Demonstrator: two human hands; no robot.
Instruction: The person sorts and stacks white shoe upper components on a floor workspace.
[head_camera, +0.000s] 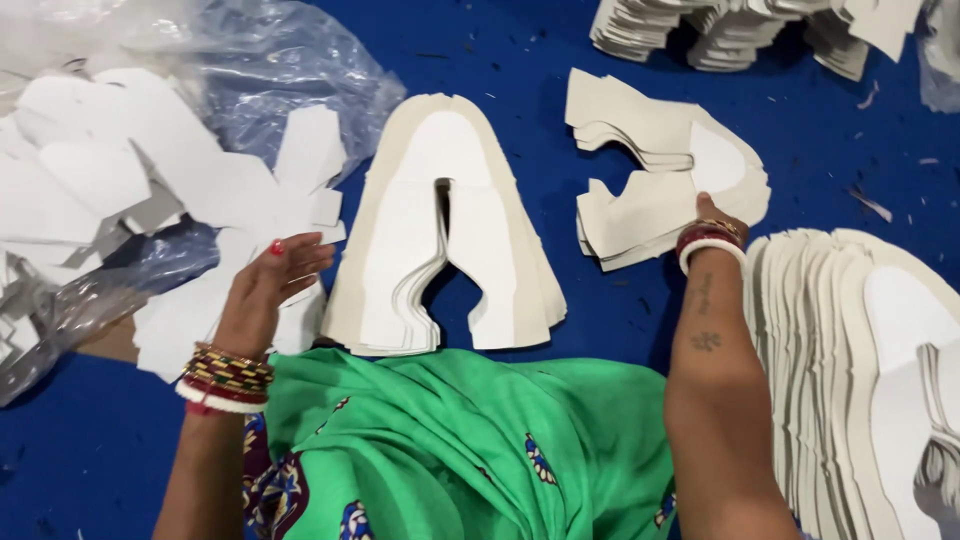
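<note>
both hands on stacks of thin cut-out sheets over a blue tabletop

the left hand, at about 8 o'clock, lies on the loose white cut pieces with its fingers spread wide and flat, gripping nothing. the right hand, near 3 o'clock, reaches under the edge of the curved cream stack; its fingers are hidden, so i cannot tell whether they pinch a sheet. between them, at centre, sits the arch-shaped stack, and a fanned pile lies at 4 o'clock, with crumpled clear plastic at 11 o'clock. the sheets look light, thin and bendy, probably slippery against each other, so a stack would likely fan apart. the broad solid parts seem the safest hold, rather than the narrow tabs, which could crease.
</note>
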